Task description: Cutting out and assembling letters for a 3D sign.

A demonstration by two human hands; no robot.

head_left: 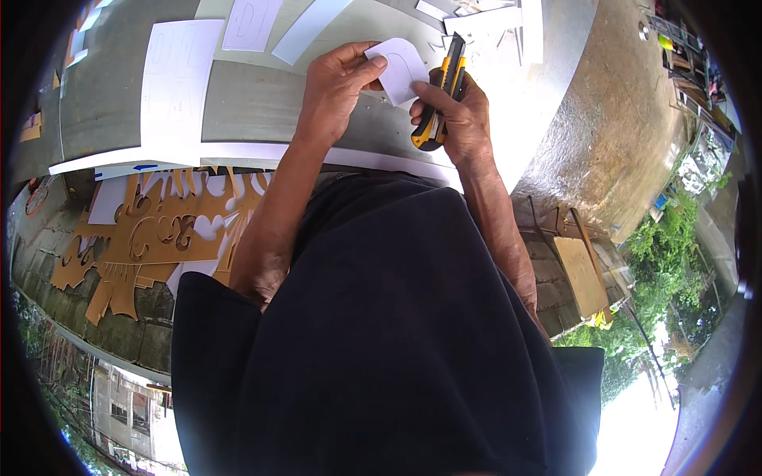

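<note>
A small white cut-out piece [402, 70] with one rounded end and a curved line drawn on it is held up over the table. My left hand [340, 79] pinches its left edge between thumb and fingers. My right hand [460, 115] grips a yellow and black utility knife [441, 99], its dark tip pointing up and away from me. The right thumb also presses on the piece's lower right edge. Whether the knife's blade is out is hard to tell.
White sheets with drawn outlines [181, 79] lie on the grey table [254, 119]. White strips and scraps [484, 20] lie at its far side. A long white strip [262, 152] runs along the near edge. Brown cut-out boards [159, 230] lie below left; a wooden board [581, 274] stands right.
</note>
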